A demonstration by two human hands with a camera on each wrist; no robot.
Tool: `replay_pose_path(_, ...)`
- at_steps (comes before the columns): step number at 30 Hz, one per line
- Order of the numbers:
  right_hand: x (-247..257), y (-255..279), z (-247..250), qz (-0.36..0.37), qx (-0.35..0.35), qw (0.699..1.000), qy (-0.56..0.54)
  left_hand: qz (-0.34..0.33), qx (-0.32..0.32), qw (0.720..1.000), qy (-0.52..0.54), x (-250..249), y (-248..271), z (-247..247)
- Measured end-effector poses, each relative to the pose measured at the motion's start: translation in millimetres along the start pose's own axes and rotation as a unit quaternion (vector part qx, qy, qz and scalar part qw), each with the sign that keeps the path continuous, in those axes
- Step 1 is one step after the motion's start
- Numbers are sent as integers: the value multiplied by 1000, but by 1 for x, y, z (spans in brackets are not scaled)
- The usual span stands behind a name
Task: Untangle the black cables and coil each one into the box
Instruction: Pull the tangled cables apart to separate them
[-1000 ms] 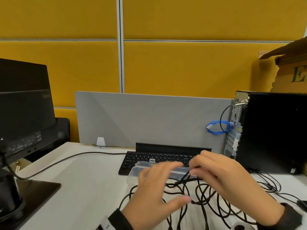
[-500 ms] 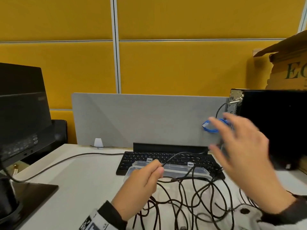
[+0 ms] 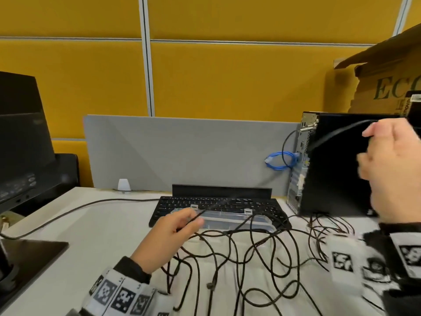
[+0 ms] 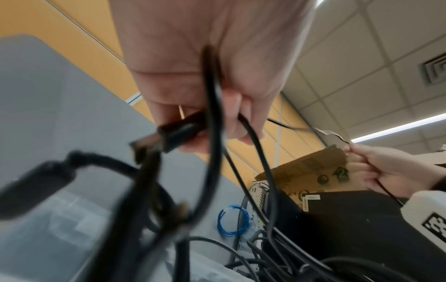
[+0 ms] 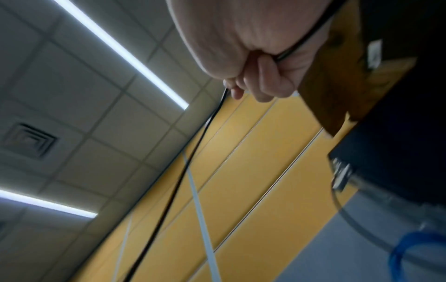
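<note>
A tangle of black cables (image 3: 250, 258) sprawls over the white desk in front of a clear plastic box (image 3: 227, 221). My left hand (image 3: 193, 221) sits low beside the box's near left corner and pinches one black cable; the left wrist view shows a cable plug (image 4: 178, 131) held in those fingers (image 4: 243, 124). My right hand (image 3: 369, 142) is raised high at the right, in front of the PC tower, its fingers curled round the same thin cable (image 5: 193, 152). That strand runs taut from hand to hand.
A black keyboard (image 3: 218, 204) lies behind the box. A black PC tower (image 3: 337, 165) with a blue cable loop (image 3: 281, 160) stands at the right, under a cardboard box (image 3: 387, 85). A monitor (image 3: 20, 137) and its base (image 3: 29, 254) stand at the left.
My right hand rose up and to the right, closed on a cable and drew a strand out of the tangle. My left hand stayed by the box, pinching.
</note>
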State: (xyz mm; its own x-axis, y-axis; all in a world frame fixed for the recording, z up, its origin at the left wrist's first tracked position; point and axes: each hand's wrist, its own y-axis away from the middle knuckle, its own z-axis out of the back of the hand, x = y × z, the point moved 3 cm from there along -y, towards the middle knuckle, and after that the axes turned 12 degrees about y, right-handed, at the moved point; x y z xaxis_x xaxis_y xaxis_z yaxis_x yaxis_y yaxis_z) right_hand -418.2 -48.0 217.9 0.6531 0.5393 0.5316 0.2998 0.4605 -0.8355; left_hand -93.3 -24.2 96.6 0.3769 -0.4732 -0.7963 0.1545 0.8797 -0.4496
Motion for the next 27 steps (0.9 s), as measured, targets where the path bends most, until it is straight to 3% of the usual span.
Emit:
replay_pose_path(5, -28, 2, 24, 42, 28, 982, 182, 0, -8, 1000, 7, 4, -3, -1)
replay_pose_path(7, -33, 11, 15, 46, 132, 964, 227, 12, -20, 1000, 13, 8, -2, -3)
replay_pose_path(9, -34, 28, -4, 49, 292, 911, 288, 13, -35, 999, 23, 10, 0, -5)
replay_pose_path(11, -36, 54, -27, 55, 468, 810, 350, -1, -37, 999, 32, 8, 1, -8)
replay_pose_path(13, -45, 81, -44, 62, 582, 705, 401, -12, -37, 998, 56, 7, 3, -10)
replay_pose_path(15, -51, 95, -51, 58, 622, 661, 416, -14, -38, 996, 80, 5, 4, -10)
replay_pose_path(17, -51, 99, -53, 40, 665, 647, 370, -25, -51, 994, 88, 1, 5, -8)
replay_pose_path(18, -49, 96, -52, 38, 679, 649, 342, -33, -60, 993, 93, -2, 5, -6)
replay_pose_path(20, -44, 81, -49, 27, 662, 689, 295, -45, -90, 991, 92, -6, 6, 4)
replay_pose_path(24, -14, 44, -37, 1, 517, 829, 211, -74, -146, 986, 11, -25, 0, 28)
replay_pose_path(26, 10, 36, -34, 7, 471, 870, 145, -74, -110, 987, 94, -42, -8, 29)
replay_pose_path(27, 24, 35, -35, 26, 473, 872, 124, -79, -70, 986, 125, -51, -15, 24)
